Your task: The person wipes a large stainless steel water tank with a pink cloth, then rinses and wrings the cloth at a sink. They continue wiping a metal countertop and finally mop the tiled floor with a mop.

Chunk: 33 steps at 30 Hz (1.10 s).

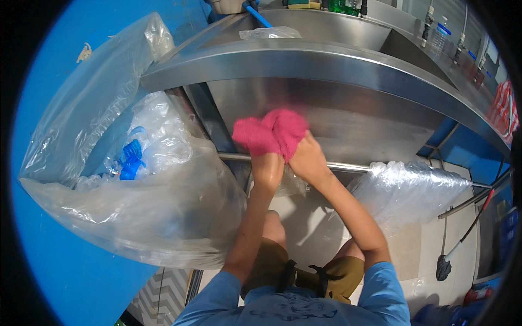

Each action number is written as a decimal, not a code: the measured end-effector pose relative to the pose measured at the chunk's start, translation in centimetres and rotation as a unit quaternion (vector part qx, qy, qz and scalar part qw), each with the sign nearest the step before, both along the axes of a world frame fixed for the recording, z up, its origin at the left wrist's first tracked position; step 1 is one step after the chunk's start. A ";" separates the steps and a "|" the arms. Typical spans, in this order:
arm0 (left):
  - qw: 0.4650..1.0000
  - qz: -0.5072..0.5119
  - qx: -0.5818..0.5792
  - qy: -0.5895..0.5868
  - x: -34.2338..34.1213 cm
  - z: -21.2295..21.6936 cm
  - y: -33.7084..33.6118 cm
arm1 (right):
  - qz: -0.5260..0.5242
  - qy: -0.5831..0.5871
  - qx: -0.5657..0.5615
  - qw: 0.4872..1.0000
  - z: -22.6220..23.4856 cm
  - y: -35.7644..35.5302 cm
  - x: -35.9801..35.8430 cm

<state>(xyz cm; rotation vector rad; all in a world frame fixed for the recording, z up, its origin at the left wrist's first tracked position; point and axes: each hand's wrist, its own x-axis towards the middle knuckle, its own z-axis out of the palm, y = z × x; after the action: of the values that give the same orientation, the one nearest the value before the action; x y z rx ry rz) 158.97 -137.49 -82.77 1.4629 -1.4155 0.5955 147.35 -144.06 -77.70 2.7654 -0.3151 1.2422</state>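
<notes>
A bright pink cloth (270,132) is bunched up between my two hands, in front of the steel sink's front panel (348,117). My left hand (268,169) is closed on the cloth's lower left part, with most of its fingers hidden under the fabric. Closed around the right part is my right hand (308,158), the wrist bent inward so the two hands nearly meet. The cloth hangs below the sink's rim (304,51). Whether it touches the panel, I cannot tell.
To the left stands a big clear plastic bag (147,217) with blue and clear plastic inside, against a blue wall (60,70). Clear plastic sheeting (413,187) hangs over the steel rail (348,167). A brush with a long handle (444,267) is at the right.
</notes>
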 end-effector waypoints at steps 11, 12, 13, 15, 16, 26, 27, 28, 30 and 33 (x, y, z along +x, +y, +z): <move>0.989 -0.075 -0.065 -0.109 -9.9 12.5 -6.9 | -0.235 -0.145 -0.099 0.956 5.9 -3.7 -10.6; 0.988 -0.084 -0.072 -0.105 -10.7 12.4 -6.8 | -0.238 -0.165 -0.090 0.953 5.5 -3.3 -11.7; 0.987 -0.101 -0.065 -0.103 -11.5 11.7 -5.9 | -0.244 -0.184 -0.071 0.949 5.0 -2.8 -12.7; 0.979 -0.198 -0.033 0.033 -12.6 9.9 -3.6 | -0.201 -0.197 0.012 0.959 3.2 -1.1 -14.5; 0.969 -0.230 0.011 0.094 -12.5 8.5 -1.6 | -0.194 -0.188 0.052 0.962 2.1 0.2 -15.1; 0.979 0.140 0.143 0.032 -0.2 -0.6 5.3 | -0.049 -0.007 0.169 0.984 -7.2 5.5 3.0; 0.980 0.140 0.141 0.006 0.3 -0.9 5.0 | -0.064 -0.028 0.129 0.989 -7.6 5.2 3.7; 0.978 0.140 0.154 0.001 0.4 -1.2 5.0 | -0.078 -0.056 0.090 0.991 -7.7 4.8 4.4; 0.975 0.138 0.174 -0.016 -0.1 -1.5 5.0 | -0.034 -0.132 0.081 0.987 -7.6 4.5 3.5; 0.976 0.129 0.170 -0.044 -1.8 -1.7 4.6 | -0.065 -0.011 0.081 0.995 -6.6 3.7 0.3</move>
<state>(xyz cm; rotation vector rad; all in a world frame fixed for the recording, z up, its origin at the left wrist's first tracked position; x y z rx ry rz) 157.22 -132.88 -84.46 1.9327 -1.4578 0.6045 147.62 -140.38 -84.33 2.8114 -0.6133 1.2685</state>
